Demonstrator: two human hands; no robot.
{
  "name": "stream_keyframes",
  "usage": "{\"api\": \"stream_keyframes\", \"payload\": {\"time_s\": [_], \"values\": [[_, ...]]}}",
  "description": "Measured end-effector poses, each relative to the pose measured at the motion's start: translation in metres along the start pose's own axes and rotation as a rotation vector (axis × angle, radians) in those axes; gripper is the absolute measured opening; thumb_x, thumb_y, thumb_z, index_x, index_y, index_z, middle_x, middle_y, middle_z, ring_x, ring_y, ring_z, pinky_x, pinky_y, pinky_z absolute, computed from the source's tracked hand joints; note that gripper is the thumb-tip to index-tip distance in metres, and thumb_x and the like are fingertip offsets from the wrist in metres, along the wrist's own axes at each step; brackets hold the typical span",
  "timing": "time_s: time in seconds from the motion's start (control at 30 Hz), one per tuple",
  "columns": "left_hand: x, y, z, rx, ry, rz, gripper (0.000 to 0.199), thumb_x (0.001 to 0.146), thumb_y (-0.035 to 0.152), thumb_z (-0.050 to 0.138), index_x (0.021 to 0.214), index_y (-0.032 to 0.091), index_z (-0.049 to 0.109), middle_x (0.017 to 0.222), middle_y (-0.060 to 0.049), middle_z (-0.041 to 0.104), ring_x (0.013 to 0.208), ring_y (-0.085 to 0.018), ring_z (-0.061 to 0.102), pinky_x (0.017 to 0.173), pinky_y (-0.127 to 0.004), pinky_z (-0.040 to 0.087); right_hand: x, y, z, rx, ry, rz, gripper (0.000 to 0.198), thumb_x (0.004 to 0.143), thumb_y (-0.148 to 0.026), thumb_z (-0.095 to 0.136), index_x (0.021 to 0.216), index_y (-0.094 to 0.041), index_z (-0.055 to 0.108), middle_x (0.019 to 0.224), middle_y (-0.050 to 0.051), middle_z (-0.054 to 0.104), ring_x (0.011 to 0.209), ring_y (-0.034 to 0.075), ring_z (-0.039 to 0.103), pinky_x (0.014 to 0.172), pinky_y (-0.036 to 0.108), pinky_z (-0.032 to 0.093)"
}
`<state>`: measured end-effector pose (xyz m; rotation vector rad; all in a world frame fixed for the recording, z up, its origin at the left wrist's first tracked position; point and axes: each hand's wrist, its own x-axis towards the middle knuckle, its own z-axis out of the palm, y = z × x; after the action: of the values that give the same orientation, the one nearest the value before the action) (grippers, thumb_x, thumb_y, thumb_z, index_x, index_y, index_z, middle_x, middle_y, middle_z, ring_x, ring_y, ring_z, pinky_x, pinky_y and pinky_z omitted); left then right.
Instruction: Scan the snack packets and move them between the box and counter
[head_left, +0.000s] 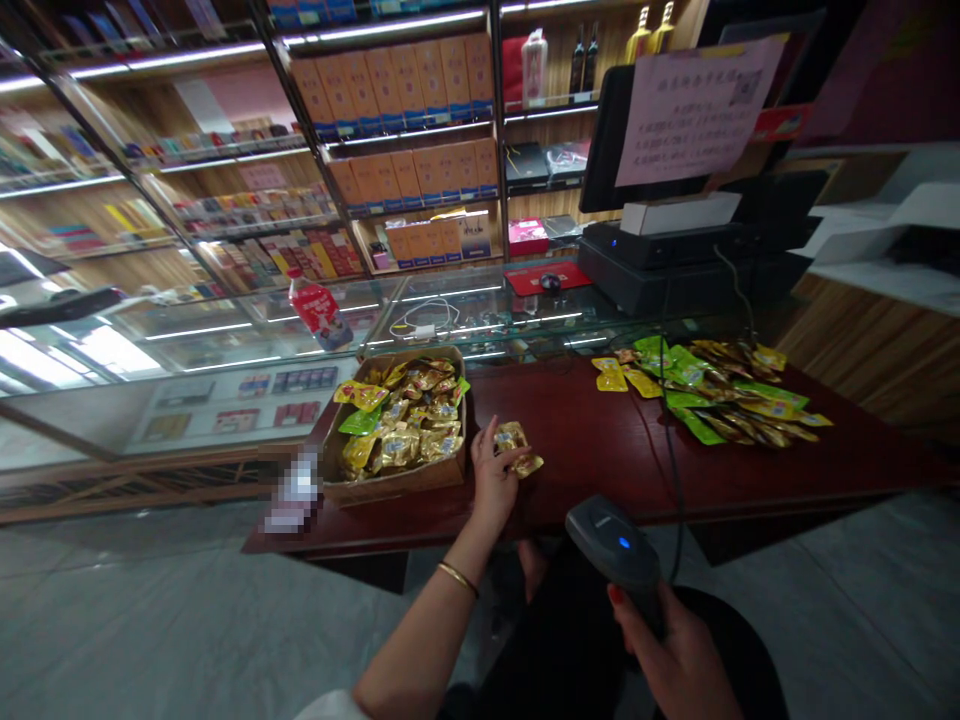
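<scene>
My left hand (496,468), a thin gold bangle on its wrist, has its fingers on a gold snack packet (511,437) at the dark red tabletop. Just left of this hand stands an open cardboard box (397,488) full of gold, yellow and green packets (401,447). A dark handheld barcode scanner (611,535) with a lit blue light is gripped by its handle in my right hand (675,645), in front of the table edge. Its head points up and left, towards the packet, and its cable runs up to the right. Part of the gold packet is hidden under my left fingers.
A pile of green, yellow and brown packets (712,385) lies on the right of the table (577,440). Behind are a glass counter with a red bottle-shaped pack (319,310), a mouse (550,283) on a red mat, a monitor (607,140), and stocked shelves. The scanner cable (671,450) crosses the table.
</scene>
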<state>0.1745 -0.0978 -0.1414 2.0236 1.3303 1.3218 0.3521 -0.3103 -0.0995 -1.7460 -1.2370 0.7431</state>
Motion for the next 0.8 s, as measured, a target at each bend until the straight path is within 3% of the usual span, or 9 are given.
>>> {"api": "stream_keyframes", "payload": {"time_s": [0.1,0.23,0.4,0.6,0.73,0.8], "values": [[0.000,-0.007,0.006,-0.085,-0.057,-0.050,0.055,0.072,-0.011,0.050,0.094,0.029,0.081,0.157,0.002,0.040,0.153,-0.032,0.018,0.122,-0.064,0.020,0.000,0.000,-0.001,-0.012,0.002,-0.003,0.045,0.086,-0.066,0.056,0.088,-0.024,0.073,0.051,0.001,0.066,0.052,0.021,0.067,0.047,0.024,0.050],[0.000,-0.015,0.008,-0.311,-0.133,-0.201,0.053,0.074,-0.005,0.047,0.103,0.026,0.080,0.152,-0.001,0.049,0.147,-0.029,0.035,0.123,-0.058,0.023,-0.001,0.002,-0.001,-0.016,0.006,0.008,0.045,0.086,-0.066,0.056,0.086,-0.024,0.072,0.051,0.001,0.066,0.050,0.021,0.066,0.047,0.024,0.050],[0.004,-0.015,-0.002,-0.431,-0.146,-0.306,0.043,0.083,0.008,0.045,0.107,0.021,0.079,0.152,-0.005,0.050,0.142,-0.028,0.044,0.122,-0.049,0.029,0.000,0.004,0.000,-0.014,0.009,0.013,0.046,0.085,-0.067,0.056,0.087,-0.024,0.072,0.053,0.001,0.067,0.051,0.021,0.067,0.048,0.024,0.050],[0.004,-0.010,-0.004,-0.331,0.015,-0.199,0.042,0.079,0.013,0.066,0.119,0.023,0.072,0.150,-0.010,0.047,0.140,-0.028,0.044,0.116,-0.046,0.036,0.008,-0.003,0.001,-0.007,-0.036,0.010,0.044,0.087,-0.065,0.054,0.095,-0.025,0.071,0.052,0.000,0.066,0.046,0.020,0.062,0.046,0.025,0.048],[0.004,-0.013,-0.001,-0.363,-0.055,-0.216,0.031,0.081,0.014,0.065,0.109,0.023,0.076,0.131,-0.010,0.059,0.123,-0.025,0.058,0.106,-0.043,0.046,0.015,-0.015,0.003,0.004,-0.044,-0.001,0.044,0.087,-0.064,0.054,0.098,-0.025,0.071,0.052,-0.001,0.065,0.046,0.020,0.062,0.047,0.026,0.049],[0.006,-0.013,-0.001,-0.369,-0.065,-0.224,0.042,0.079,0.011,0.065,0.118,0.024,0.073,0.124,-0.008,0.063,0.118,-0.023,0.060,0.106,-0.042,0.046,0.018,-0.021,0.005,0.004,-0.040,-0.005,0.044,0.087,-0.064,0.054,0.098,-0.024,0.070,0.051,-0.001,0.064,0.046,0.020,0.061,0.047,0.026,0.048]]}}
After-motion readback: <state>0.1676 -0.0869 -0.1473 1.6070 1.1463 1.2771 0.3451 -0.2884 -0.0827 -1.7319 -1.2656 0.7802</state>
